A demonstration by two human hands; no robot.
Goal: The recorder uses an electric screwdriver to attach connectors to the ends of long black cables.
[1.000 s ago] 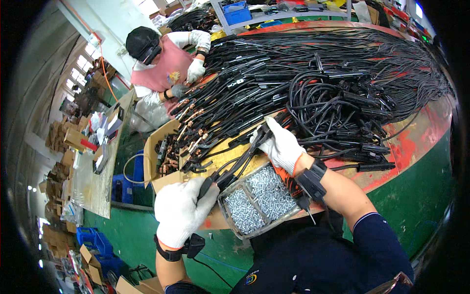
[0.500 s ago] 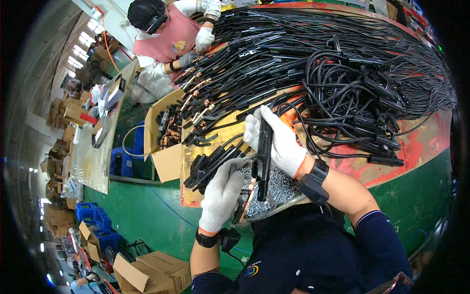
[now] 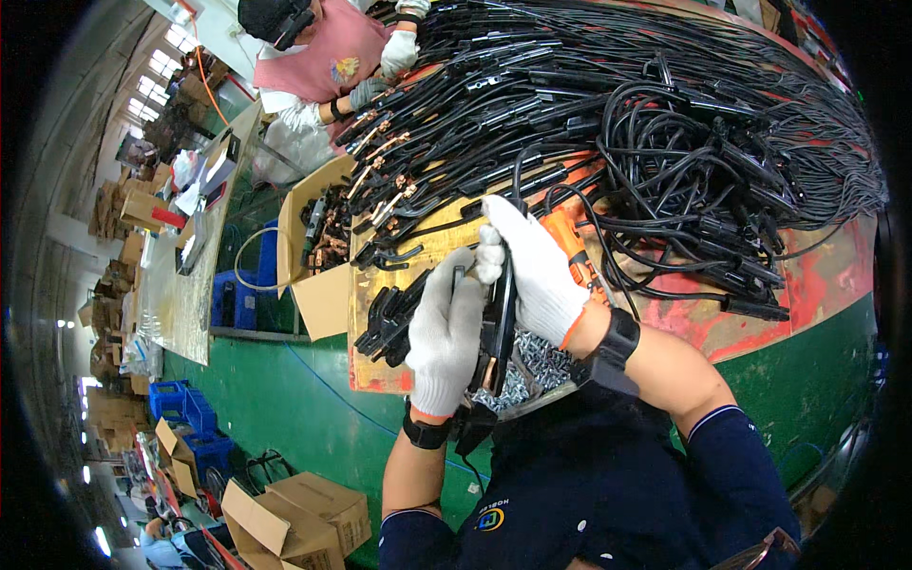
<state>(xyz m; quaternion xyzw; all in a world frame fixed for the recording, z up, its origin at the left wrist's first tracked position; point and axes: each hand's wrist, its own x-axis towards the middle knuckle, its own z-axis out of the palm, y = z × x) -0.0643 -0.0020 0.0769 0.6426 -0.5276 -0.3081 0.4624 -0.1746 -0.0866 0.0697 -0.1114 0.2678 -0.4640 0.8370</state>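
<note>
Both my hands wear white gloves and meet over the table's near edge. My right hand (image 3: pixel 541 271) is closed around a long black electrode holder (image 3: pixel 502 309), which hangs steeply down with a cable running out above. My left hand (image 3: pixel 445 332) is closed beside it, fingertips against my right fingers, with a small dark piece showing at its thumb. Copper-coloured metal (image 3: pixel 487 373) shows at the holder's lower end, partly hidden by the left hand. Below lies a tray of loose screws (image 3: pixel 541 361). An orange power tool (image 3: pixel 567 242) rests behind my right hand.
Black handles (image 3: pixel 388 325) lie left of my left hand. Cabled holders (image 3: pixel 684 190) heap up at the right, and long cables (image 3: pixel 760 85) cover the far table. An open carton (image 3: pixel 321 312) holds copper parts. A gloved co-worker (image 3: pixel 328 57) stands at the far left.
My left hand has moved up and right, against the holder and my right hand. The holder's lower end now sits closer to the copper-coloured metal. The orange tool shows more.
</note>
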